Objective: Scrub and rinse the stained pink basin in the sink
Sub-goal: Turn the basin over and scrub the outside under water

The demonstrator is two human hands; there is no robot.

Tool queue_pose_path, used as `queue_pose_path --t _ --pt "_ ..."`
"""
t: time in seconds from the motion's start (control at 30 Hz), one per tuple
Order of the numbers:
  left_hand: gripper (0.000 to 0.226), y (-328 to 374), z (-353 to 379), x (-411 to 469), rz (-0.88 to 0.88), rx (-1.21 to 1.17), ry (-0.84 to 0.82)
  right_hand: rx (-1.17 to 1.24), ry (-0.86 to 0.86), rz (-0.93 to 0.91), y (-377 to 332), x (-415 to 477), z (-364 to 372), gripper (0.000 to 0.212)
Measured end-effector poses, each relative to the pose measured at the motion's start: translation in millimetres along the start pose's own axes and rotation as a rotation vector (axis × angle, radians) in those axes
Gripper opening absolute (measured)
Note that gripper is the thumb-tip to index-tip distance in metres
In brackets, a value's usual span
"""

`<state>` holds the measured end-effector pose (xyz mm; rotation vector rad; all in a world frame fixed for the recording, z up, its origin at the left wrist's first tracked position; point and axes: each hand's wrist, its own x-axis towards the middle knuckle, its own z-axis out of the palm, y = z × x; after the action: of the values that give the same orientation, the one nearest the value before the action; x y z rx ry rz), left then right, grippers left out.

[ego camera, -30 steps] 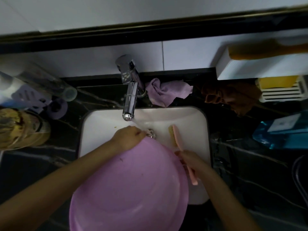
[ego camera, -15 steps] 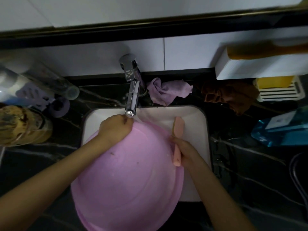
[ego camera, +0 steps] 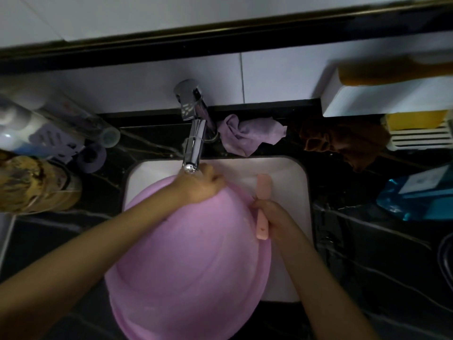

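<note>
Basin shifted up and back since a second ago: the pink basin (ego camera: 186, 253) now has its far rim right under the spout, where earlier it sat lower with the drain showing past it. Left hand slid along the rim with it, and the brush has flipped from bristles-sideways to smooth back up. Black marbled counter (ego camera: 367, 241) surrounds everything. The basin is tilted, underside facing the camera, its far part in the white sink (ego camera: 289, 173) and its near part hanging out over the front edge. It covers most of the sink, leaving only the back strip and right side bare. Chrome faucet (ego camera: 195, 143) stands at back centre, its tip just above the left hand. A crumpled lilac cloth (ego camera: 247, 136) lies just right of the faucet base, with a brown cloth (ego camera: 343, 143) further right on the counter. Left hand (ego camera: 199, 184) grips the basin's far rim, fingers curled over the edge. Right hand (ego camera: 272, 214) is closed round the middle of the pink brush (ego camera: 264, 185), at the basin's right edge. The brush head pokes past the rim over bare sink; bristle contact with the basin is hidden, can't tell.
</note>
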<state>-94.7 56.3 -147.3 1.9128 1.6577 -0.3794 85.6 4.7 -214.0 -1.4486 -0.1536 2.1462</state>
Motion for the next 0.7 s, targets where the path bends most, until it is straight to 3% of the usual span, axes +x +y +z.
queue_pose_path --t 0.13,0.27,0.33,0.4,0.47,0.53,0.63,0.7 --pt "0.041 39.9 4.4 -21.9 0.284 0.179 0.025 0.040 -0.004 0.018 7.0 3.1 -0.1 0.034" --pt "0.050 2.5 -5.2 -0.2 0.064 -0.066 -0.055 -0.009 0.014 0.020 0.5 4.3 -0.8 0.033" --pt "0.053 4.8 -1.8 -5.7 0.059 -0.011 -0.019 -0.035 0.029 0.005 -0.6 3.0 0.3 0.031" --pt "0.065 19.7 9.0 -16.4 0.261 0.176 0.099 -0.033 0.058 -0.010 2.3 4.6 -0.8 0.033" --pt "0.065 34.5 13.2 -26.8 0.378 0.247 0.089 0.013 0.027 -0.010 5.1 5.8 0.6 0.037" --pt "0.063 30.1 10.3 -22.5 0.372 0.183 0.083 0.017 0.023 0.006 4.4 8.3 0.7 0.034" --pt "0.045 1.5 0.2 -12.5 0.171 -0.159 0.065 -0.025 0.032 0.028 0.7 9.1 -0.3 0.031" --pt "0.038 -20.5 -4.0 -11.9 0.065 -0.202 0.064 -0.013 0.043 0.041 2.2 8.9 -1.4 0.029"
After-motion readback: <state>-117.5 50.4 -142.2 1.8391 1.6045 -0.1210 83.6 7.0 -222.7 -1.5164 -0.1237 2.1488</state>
